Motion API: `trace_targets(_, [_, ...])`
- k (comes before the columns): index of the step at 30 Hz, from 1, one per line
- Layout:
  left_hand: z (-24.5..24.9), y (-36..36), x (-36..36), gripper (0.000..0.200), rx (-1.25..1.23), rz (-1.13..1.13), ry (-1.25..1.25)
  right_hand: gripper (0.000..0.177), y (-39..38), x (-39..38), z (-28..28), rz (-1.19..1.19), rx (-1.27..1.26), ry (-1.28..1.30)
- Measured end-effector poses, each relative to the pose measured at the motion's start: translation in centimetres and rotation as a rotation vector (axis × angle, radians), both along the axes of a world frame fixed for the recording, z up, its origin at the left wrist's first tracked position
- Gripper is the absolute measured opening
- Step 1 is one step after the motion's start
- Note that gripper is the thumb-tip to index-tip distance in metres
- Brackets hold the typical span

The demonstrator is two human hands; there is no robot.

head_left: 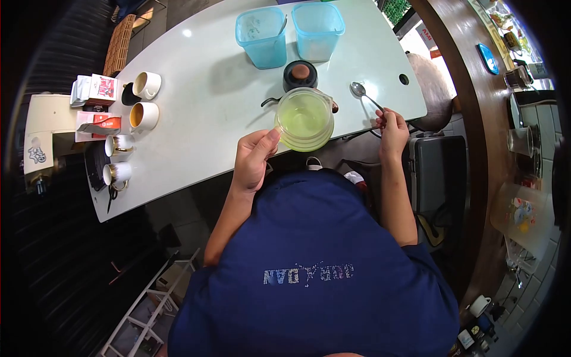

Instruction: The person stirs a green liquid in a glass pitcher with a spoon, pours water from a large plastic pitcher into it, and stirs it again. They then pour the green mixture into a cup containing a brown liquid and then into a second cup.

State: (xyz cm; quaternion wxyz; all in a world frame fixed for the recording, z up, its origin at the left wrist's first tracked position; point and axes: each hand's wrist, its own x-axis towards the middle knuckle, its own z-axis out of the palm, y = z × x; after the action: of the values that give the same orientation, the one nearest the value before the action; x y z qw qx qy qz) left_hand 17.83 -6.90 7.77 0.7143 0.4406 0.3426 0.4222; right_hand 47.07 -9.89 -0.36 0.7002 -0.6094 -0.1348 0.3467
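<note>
My left hand [257, 156] grips a translucent, greenish plastic cup [306, 119] by its rim side, thumb on top. The cup is held over the table's near edge and looks empty, though its bottom is hard to judge. Behind it stands a dark kettle [290, 80] with a round brown lid knob; the cup hides its lower part, and its thin spout points left. My right hand [392, 132] is closed on the handle of a metal spoon [359, 90], whose bowl lies over the white table and points away from me.
Two light-blue plastic tubs [262, 52] stand at the back of the white table [202, 131]. Several cups, one a white mug [146, 85], and small boxes [102, 89] line its left end. A round hole [404, 79] is at the right. A dark case [440, 175] stands below.
</note>
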Motion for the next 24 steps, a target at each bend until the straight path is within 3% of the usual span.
trace_targets(9, [-0.4,-1.7,1.6,0.04,0.019,0.067,0.035,0.019,0.6,0.7,-0.2,0.113,-0.038,-0.01])
trace_targets(11, [-0.3,-2.0,2.1,0.041,0.026,0.083,0.04,0.021,0.5,1.0,-0.2,0.264,-0.212,-0.312])
trace_targets(12, [-0.3,-2.0,2.3,0.041,0.036,0.093,0.04,0.021,0.4,1.1,-0.2,0.266,-0.215,-0.307])
trace_targets(14, [-0.1,-2.2,2.7,0.041,0.029,0.113,0.046,0.025,0.5,1.0,-0.2,0.309,-0.36,-0.705])
trace_targets(24, [0.2,-2.6,3.0,0.041,0.043,0.175,0.071,0.026,0.9,0.9,-0.1,0.374,-0.355,-1.066])
